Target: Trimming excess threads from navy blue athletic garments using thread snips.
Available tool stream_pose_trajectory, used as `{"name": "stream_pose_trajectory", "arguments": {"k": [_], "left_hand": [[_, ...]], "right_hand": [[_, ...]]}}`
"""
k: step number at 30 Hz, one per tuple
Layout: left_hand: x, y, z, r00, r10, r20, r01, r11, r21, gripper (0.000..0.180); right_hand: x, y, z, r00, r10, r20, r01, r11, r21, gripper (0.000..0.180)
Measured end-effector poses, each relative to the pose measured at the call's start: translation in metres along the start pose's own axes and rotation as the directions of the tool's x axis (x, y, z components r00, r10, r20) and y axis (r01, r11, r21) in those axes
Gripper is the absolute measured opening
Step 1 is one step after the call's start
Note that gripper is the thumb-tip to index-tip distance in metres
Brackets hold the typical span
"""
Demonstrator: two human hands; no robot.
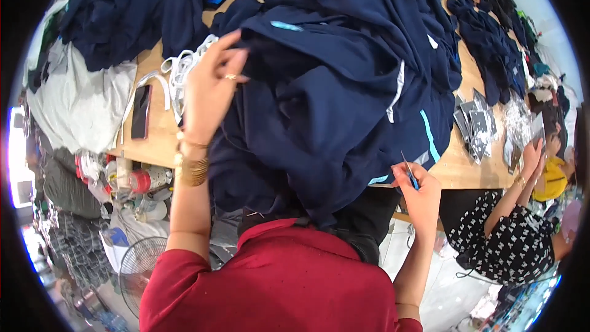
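A large heap of navy blue garments [319, 110] lies in front of me and hangs over the near table edge. Light blue and white strips show on the cloth. Above its left side is my left hand [212, 89], slightly blurred, fingers apart, with nothing seen in it. At the heap's lower right, my right hand [421, 197] is closed around small blue thread snips [412, 175]. Their thin blade points up and away from me, next to a light blue strip on the cloth.
A phone [141, 112] and coiled white cord [179, 71] lie left on the wooden table [153, 144]. More navy garments [135, 12] are piled far left. Plastic-wrapped packets [476, 123] lie right, near a co-worker's hands [533, 158]. Below left stands a fan [140, 270].
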State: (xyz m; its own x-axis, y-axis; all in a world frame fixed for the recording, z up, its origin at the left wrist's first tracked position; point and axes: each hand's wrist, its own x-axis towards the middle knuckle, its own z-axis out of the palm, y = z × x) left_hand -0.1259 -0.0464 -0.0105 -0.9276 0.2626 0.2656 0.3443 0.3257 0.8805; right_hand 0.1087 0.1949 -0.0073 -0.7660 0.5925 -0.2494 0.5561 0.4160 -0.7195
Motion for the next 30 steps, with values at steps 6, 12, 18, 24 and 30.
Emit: {"name": "stream_pose_trajectory", "arguments": {"k": [6,12,18,24,30], "left_hand": [[-0.049,0.043,-0.003,0.821,0.139,0.554,-0.157,0.987,-0.015,0.019],[-0.057,0.021,0.041,0.485,0.421,0.766,-0.739,0.666,0.102,0.014],[-0.024,0.043,0.024,0.793,0.283,0.539,-0.205,0.958,-0.200,0.008],[0.037,0.014,-0.002,1.000,0.018,0.006,-0.015,0.941,-0.338,0.010],[0.026,-0.014,-0.003,0.992,0.110,-0.068,-0.105,0.992,0.074,0.021]], "right_hand": [[0.002,0.034,0.031,0.994,0.040,0.105,-0.069,0.953,0.296,0.021],[-0.001,0.047,0.063,0.993,0.045,0.113,-0.071,0.967,0.245,0.021],[0.008,0.019,0.013,0.996,0.073,-0.043,-0.041,0.860,0.509,0.007],[0.009,0.013,0.018,0.998,-0.038,-0.048,0.056,0.880,0.471,0.014],[0.014,0.008,0.022,0.989,-0.067,-0.131,0.122,0.871,0.475,0.014]]}}
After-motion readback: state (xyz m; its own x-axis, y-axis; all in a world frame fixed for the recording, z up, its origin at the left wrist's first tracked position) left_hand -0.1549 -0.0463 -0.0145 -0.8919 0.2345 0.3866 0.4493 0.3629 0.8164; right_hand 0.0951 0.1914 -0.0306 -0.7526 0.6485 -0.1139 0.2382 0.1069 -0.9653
